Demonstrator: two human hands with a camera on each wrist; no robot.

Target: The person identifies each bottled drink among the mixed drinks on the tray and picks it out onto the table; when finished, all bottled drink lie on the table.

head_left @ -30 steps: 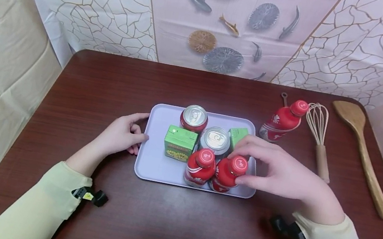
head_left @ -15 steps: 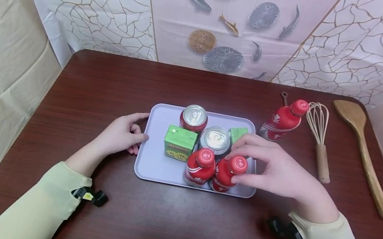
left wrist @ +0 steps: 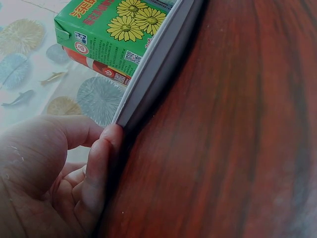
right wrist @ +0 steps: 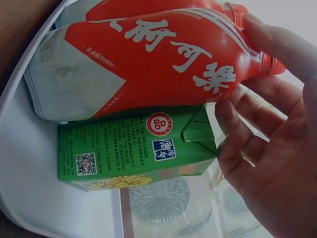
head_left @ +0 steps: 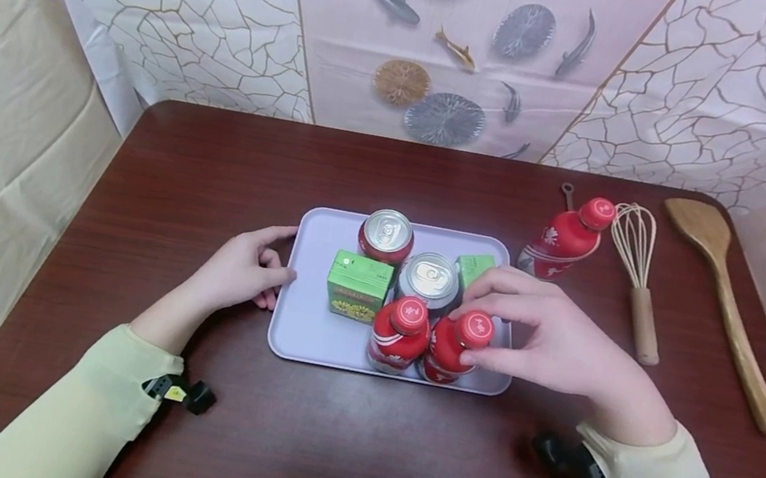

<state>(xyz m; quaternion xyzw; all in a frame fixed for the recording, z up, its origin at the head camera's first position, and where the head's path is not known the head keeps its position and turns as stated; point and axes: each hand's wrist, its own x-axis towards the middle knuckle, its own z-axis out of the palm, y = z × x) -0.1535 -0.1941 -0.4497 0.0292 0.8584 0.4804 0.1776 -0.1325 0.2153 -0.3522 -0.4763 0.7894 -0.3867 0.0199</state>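
My left hand (head_left: 242,270) touches the left rim of a pale lilac tray (head_left: 297,335) with thumb and index fingertip; the left wrist view shows the thumb tip at the rim. My right hand (head_left: 557,332) holds a red drink bottle (head_left: 447,354) near its cap, at the tray's front right. Another red bottle (head_left: 398,339) stands just left of it. Behind them are a can with a silver lid (head_left: 431,281), a dark red can (head_left: 386,240) and a green drink carton (head_left: 358,286). A second green carton (right wrist: 143,141) stands behind the held bottle, partly hidden by my right hand in the head view.
A third red bottle (head_left: 561,239) stands on the brown table (head_left: 347,453) behind the tray's right side. A whisk (head_left: 638,282) and a wooden spatula (head_left: 728,314) lie to the right. Patterned cloth (head_left: 416,42) hangs at the back.
My right hand has shifted slightly left and its fingers have closed in on the bottle's neck. The left hand and the tray have stayed in place.
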